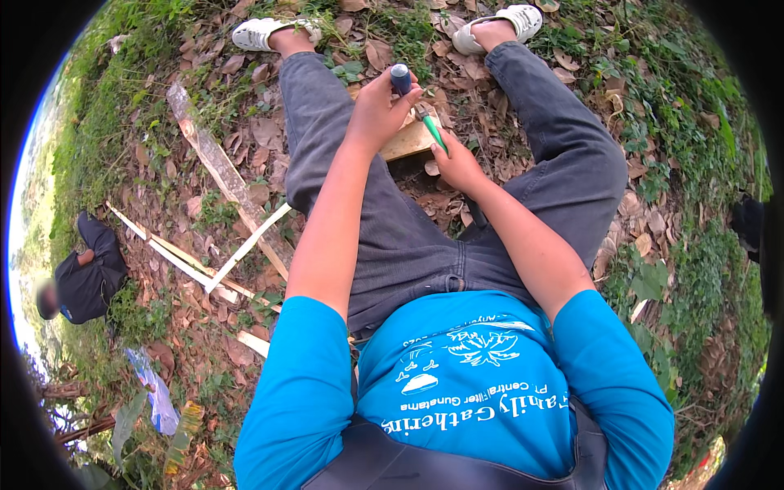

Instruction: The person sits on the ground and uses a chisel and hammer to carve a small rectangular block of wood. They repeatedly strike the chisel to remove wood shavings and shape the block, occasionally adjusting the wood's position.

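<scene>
My left hand [380, 113] is closed round the dark blue handle [400, 79] of a tool. The handle has a pale, rounded end that points up, and its lower part is hidden by my fingers. Close beside it on the right, my right hand [459, 166] grips a tool by its green handle [435, 135]. That tool's head reaches toward my left hand, too small to tell its kind. Beneath both hands lies a pale wooden board [408, 144], between my spread legs. Where the tools meet the wood, I cannot make out any contact.
Left of my leg lie a long rough plank [208, 159] and several pale split strips [249, 249]. Farther left sits a person in dark clothes [94, 269]. A crumpled plastic bag [162, 408] lies at the lower left. Dry leaves and green plants cover the ground.
</scene>
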Motion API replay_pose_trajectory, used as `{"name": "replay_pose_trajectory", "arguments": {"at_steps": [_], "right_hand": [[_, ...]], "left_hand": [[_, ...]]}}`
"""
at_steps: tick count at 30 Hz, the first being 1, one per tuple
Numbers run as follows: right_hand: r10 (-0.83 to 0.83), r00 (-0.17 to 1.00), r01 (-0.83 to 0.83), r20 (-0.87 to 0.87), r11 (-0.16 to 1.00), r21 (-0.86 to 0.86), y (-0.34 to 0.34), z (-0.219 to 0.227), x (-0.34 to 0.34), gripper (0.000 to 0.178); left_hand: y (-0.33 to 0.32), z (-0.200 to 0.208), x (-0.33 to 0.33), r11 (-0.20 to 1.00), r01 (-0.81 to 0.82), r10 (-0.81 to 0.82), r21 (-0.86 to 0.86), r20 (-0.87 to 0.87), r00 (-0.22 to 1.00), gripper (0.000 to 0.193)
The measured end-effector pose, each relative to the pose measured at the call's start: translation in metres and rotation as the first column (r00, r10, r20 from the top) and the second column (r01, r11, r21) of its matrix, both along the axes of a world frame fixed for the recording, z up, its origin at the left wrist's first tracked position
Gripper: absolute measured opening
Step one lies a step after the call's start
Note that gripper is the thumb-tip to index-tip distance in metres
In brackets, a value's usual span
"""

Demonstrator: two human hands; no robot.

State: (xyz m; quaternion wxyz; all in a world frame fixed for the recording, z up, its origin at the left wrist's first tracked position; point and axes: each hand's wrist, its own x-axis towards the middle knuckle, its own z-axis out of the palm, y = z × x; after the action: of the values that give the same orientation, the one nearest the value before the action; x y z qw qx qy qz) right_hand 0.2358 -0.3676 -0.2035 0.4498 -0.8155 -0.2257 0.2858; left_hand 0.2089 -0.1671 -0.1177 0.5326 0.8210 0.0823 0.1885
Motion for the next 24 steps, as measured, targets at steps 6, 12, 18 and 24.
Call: {"name": "replay_pose_trajectory", "arguments": {"at_steps": [6,12,18,24], "right_hand": [[-0.016,1.0,0.016,0.004,1.0,-0.003,0.0001,-0.0056,0.0,0.051],[0.01,0.999,-0.011,-0.041,1.0,-0.025,0.0013,0.0023,0.0005,0.051],[-0.009,1.0,0.009,0.009,1.0,-0.005,0.0004,-0.0024,-0.0001,0.051],[-0.008,0.999,0.008,-0.054,1.0,0.004,0.0016,0.0029,-0.0015,0.05]], "left_hand": [[-0.005,0.0058,0.0008,1.0,0.001,-0.001,-0.007,-0.04,0.999,0.021],[-0.0038,0.0011,-0.0004,1.0,0.004,-0.004,0.012,-0.003,1.0,0.019],[-0.0065,0.0058,0.0006,1.0,0.007,-0.007,0.018,-0.007,1.0,0.019],[-0.0062,0.0044,-0.001,0.998,-0.011,0.012,0.069,-0.015,1.0,0.02]]}}
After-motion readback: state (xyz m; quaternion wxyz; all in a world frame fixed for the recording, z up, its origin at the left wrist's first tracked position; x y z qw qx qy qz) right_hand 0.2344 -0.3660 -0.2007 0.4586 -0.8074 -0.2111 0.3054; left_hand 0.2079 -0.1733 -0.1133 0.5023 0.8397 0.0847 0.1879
